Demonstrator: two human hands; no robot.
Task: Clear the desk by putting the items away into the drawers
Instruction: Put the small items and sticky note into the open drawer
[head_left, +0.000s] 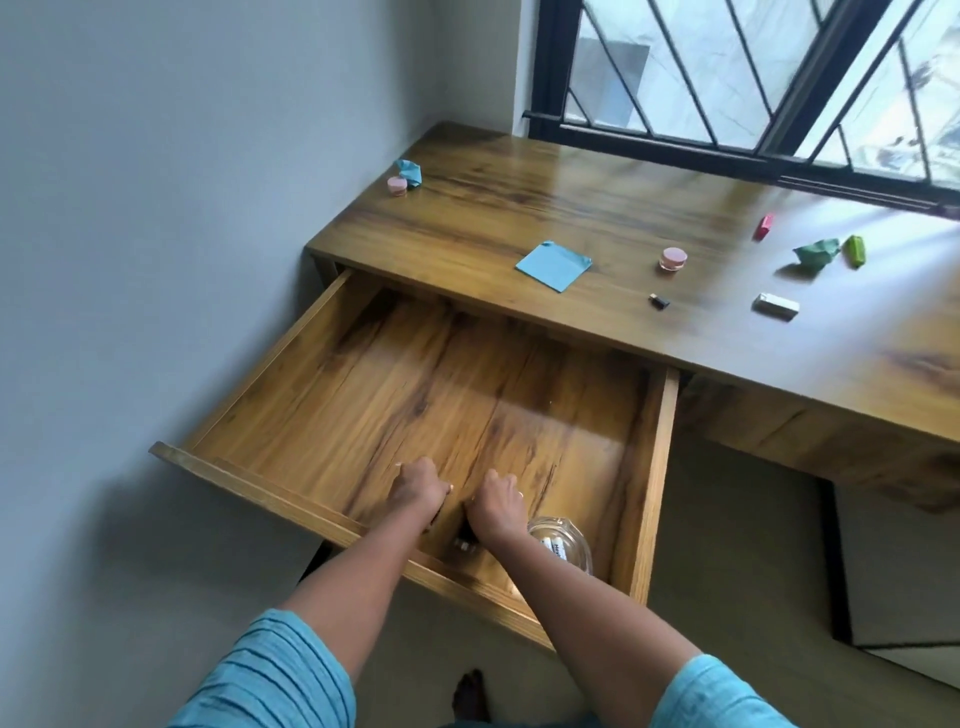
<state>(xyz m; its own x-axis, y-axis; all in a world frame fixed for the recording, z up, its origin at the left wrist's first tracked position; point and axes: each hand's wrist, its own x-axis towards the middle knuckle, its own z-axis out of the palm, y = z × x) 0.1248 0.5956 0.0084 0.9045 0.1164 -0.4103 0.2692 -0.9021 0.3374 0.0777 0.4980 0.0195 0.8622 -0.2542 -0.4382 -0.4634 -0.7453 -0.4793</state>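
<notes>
Resting curled in open drawer (363, 374): both hands' unreadable grip beside glass bowl (563, 545).

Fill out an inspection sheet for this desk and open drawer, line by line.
Surface: wooden desk, left drawer pulled open.
Job's things: blue sticky pad, two pink jars, black adapter, white eraser, pink and green erasers.
Clutter: crumpled blue and green paper.
In drawer: glass dish holding batteries; a small dark thing, unclear.
Hands: left hand and right hand curled inside the drawer; what they hold is hidden.
Cables: nothing seen.
Surroundings: wall left, barred window behind.
</notes>
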